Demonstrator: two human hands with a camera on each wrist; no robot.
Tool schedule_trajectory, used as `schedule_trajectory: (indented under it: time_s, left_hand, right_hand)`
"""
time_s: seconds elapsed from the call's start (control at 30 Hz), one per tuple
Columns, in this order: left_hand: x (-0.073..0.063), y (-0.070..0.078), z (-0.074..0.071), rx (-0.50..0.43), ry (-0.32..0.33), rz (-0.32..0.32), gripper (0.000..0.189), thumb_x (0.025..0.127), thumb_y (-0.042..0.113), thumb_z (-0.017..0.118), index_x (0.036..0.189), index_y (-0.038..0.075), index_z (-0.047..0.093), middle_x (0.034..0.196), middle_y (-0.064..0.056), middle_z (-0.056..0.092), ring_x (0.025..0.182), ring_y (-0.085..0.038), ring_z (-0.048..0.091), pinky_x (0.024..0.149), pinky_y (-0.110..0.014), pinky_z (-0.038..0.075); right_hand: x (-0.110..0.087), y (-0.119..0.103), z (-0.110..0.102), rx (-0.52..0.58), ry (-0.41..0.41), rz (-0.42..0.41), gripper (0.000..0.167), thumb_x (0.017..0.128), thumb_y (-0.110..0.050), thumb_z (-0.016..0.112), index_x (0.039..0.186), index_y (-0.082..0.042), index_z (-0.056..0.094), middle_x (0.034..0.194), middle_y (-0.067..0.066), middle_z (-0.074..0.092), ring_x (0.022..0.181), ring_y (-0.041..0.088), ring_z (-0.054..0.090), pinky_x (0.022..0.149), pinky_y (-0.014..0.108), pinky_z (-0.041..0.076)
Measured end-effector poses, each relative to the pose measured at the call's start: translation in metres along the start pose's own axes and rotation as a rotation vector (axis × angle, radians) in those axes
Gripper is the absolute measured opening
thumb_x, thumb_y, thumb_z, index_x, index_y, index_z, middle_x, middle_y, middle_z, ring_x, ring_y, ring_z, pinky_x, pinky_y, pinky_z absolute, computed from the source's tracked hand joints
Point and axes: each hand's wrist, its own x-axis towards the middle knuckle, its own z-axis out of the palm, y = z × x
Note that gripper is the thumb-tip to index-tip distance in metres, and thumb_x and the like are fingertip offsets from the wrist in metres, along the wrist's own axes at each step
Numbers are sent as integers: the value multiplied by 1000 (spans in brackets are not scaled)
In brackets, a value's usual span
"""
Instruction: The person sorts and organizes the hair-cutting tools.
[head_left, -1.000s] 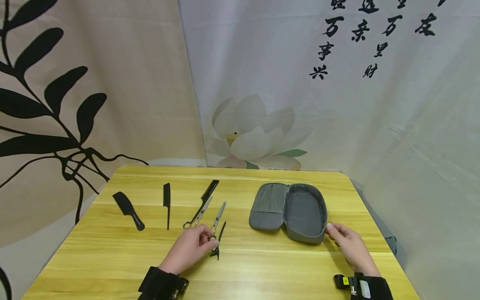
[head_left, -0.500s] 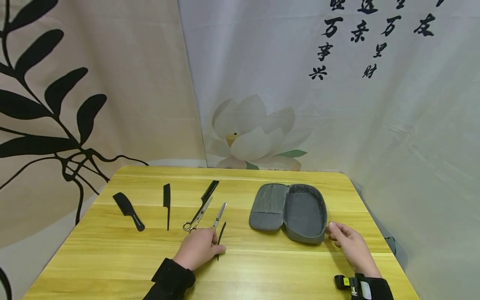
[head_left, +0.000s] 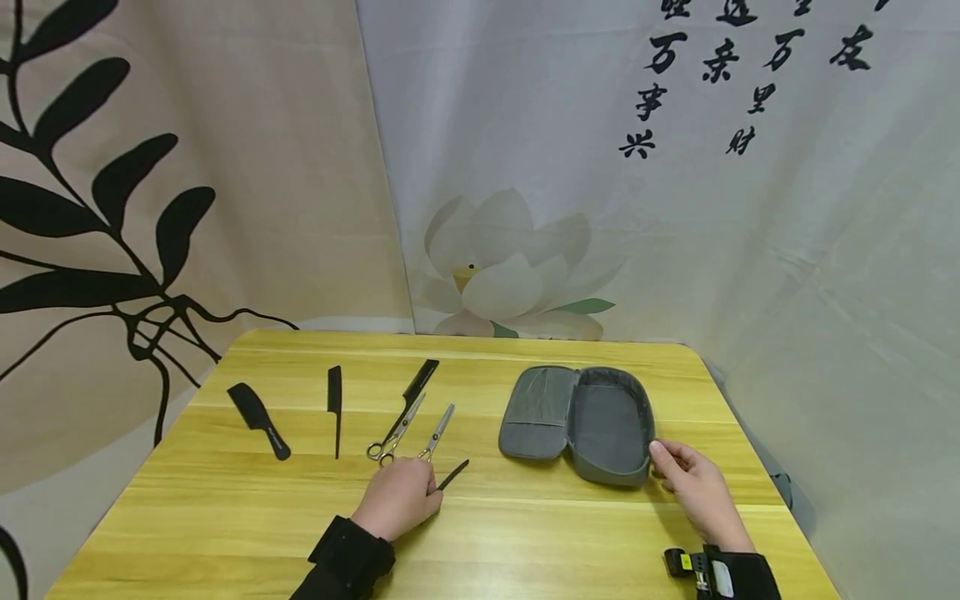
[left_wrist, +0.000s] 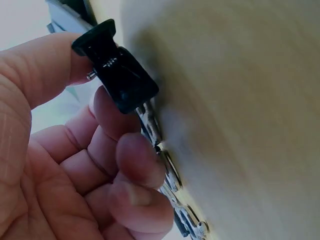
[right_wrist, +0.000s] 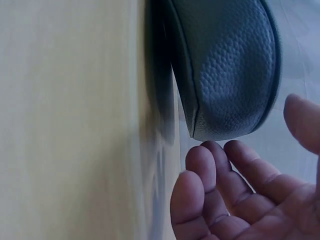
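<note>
My left hand (head_left: 400,495) pinches a black hair clip (left_wrist: 122,75) between thumb and index finger; the clip's narrow end (head_left: 453,474) points to the right in the head view. Just beyond that hand lies a pair of scissors (head_left: 439,429), its handles partly hidden. Left of it, a second pair of scissors (head_left: 401,429) overlaps a tail comb (head_left: 420,382). My right hand (head_left: 699,487) is at the right side of an opened grey case (head_left: 611,473). In the right wrist view, its loosely bent fingers (right_wrist: 187,195) are by the case's end, with the thumb apart from it.
A wide black comb (head_left: 257,418) and another tail comb (head_left: 334,400) lie on the left of the wooden table (head_left: 480,550). The case's lid (head_left: 534,412) is folded flat to the left. Printed curtains hang behind the table.
My left hand has taken hold of the hair clip, which has swung from nearly upright in view to slanting rightward. My right hand has stayed beside the case.
</note>
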Motion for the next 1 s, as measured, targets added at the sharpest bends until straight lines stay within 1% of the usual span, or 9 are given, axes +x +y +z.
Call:
schedule_trajectory:
  time_s: [0.23, 0.4, 0.5, 0.57, 0.63, 0.7, 0.77, 0.87, 1.0]
  left_hand:
    - [-4, -7, -7, -108, 12, -35, 28, 93, 21, 80, 72, 23, 61, 66, 12, 56, 55, -6, 46, 51, -21, 32]
    - [-4, -13, -12, -221, 29, -109, 21, 95, 22, 79, 78, 22, 67, 65, 11, 56, 56, -7, 48, 52, -20, 34]
    - [-3, -14, -14, -311, 52, -142, 17, 97, 23, 78, 83, 20, 69, 68, 9, 59, 58, -8, 50, 54, -21, 37]
    - [-2, -15, -15, -381, 67, -156, 15, 98, 24, 78, 86, 19, 71, 72, 7, 61, 60, -9, 52, 55, -22, 41]
    - [-1, -16, -15, -459, 75, -170, 14, 99, 25, 78, 88, 18, 72, 75, 5, 63, 63, -11, 53, 57, -22, 43]
    - [0, -18, -15, -532, 84, -183, 13, 99, 26, 78, 90, 18, 73, 79, 4, 65, 67, -11, 54, 59, -23, 45]
    - [1, -20, -15, -601, 93, -191, 12, 99, 27, 78, 93, 17, 75, 82, 3, 67, 71, -12, 56, 61, -23, 46]
    - [1, -25, -16, -679, 111, -202, 12, 100, 29, 78, 96, 18, 76, 84, 1, 67, 73, -14, 57, 62, -23, 46]
    - [0, -31, -17, -784, 145, -224, 19, 99, 34, 78, 98, 15, 76, 85, -2, 65, 75, -15, 55, 62, -23, 45]
  right_hand:
    - [-1, -1, -2, 28, 27, 6, 81, 106, -62, 54, 157, 0, 47, 143, 22, 65, 108, 6, 67, 86, 23, 60]
    - [-2, -2, -4, 33, 35, 14, 82, 106, -63, 52, 158, 1, 46, 146, 25, 63, 108, 5, 67, 87, 23, 60]
    - [-3, -4, -4, 23, 57, -6, 82, 106, -64, 51, 158, 0, 47, 148, 27, 61, 110, 6, 68, 87, 24, 61]
    - [-3, -5, -3, 2, 83, -33, 81, 106, -64, 51, 157, -1, 48, 148, 26, 61, 108, 3, 65, 87, 21, 60]
    - [-4, -8, -2, -30, 125, -71, 79, 107, -63, 51, 157, -3, 50, 148, 24, 62, 105, -5, 62, 86, 17, 57]
    - [-6, -11, -1, -54, 182, -106, 74, 107, -61, 51, 156, -5, 52, 147, 22, 64, 101, -14, 57, 84, 12, 54]
    - [-9, -16, 0, -60, 240, -133, 70, 108, -59, 52, 154, -7, 55, 144, 21, 67, 96, -19, 54, 82, 8, 50]
    - [-14, -23, 2, -60, 299, -164, 64, 109, -56, 54, 151, -8, 58, 141, 20, 69, 93, -22, 53, 80, 5, 48]
    - [-20, -32, 4, -58, 315, -188, 60, 109, -53, 56, 149, -9, 61, 139, 18, 70, 94, -20, 55, 79, 7, 49]
